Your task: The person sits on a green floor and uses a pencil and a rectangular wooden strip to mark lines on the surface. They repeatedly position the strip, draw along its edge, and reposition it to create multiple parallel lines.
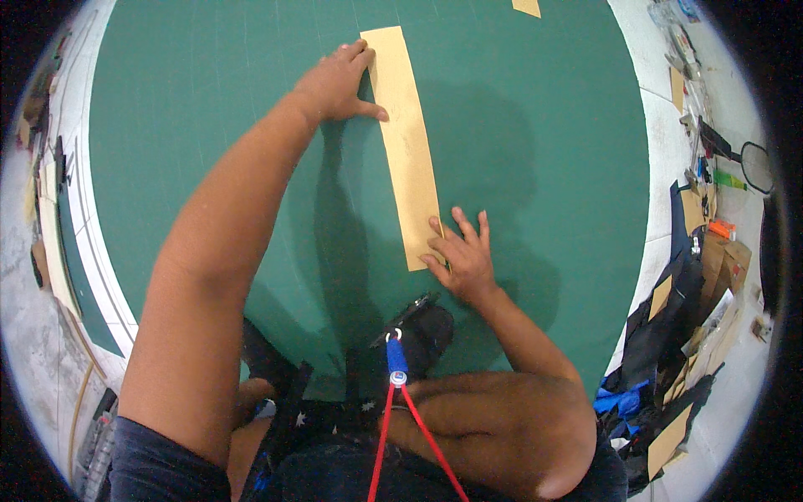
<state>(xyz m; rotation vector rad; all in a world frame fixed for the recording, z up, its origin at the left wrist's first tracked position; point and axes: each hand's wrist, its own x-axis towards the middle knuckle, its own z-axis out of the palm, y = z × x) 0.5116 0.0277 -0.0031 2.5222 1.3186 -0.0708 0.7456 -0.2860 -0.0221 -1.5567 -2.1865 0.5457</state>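
A long, narrow tan strip of card or stiff paper (405, 146) lies lengthwise on a wide green sheet (552, 109). My left hand (339, 82) is at the strip's far left edge, its thumb stretched apart from the fingers and touching the edge. At the near end, my right hand (465, 258) has spread fingers, with the thumb and a fingertip or two resting on the strip's right side. Neither hand is closed round the strip. Between my hands, the strip's surface is in plain view.
Another tan piece (527, 7) lies at the top edge. Along the right stand dark cloth (648, 351), loose tan pieces (669, 443), an orange item (722, 229) and a racket-like loop (756, 166). A red cord (428, 437) with a blue clip hangs before my lap.
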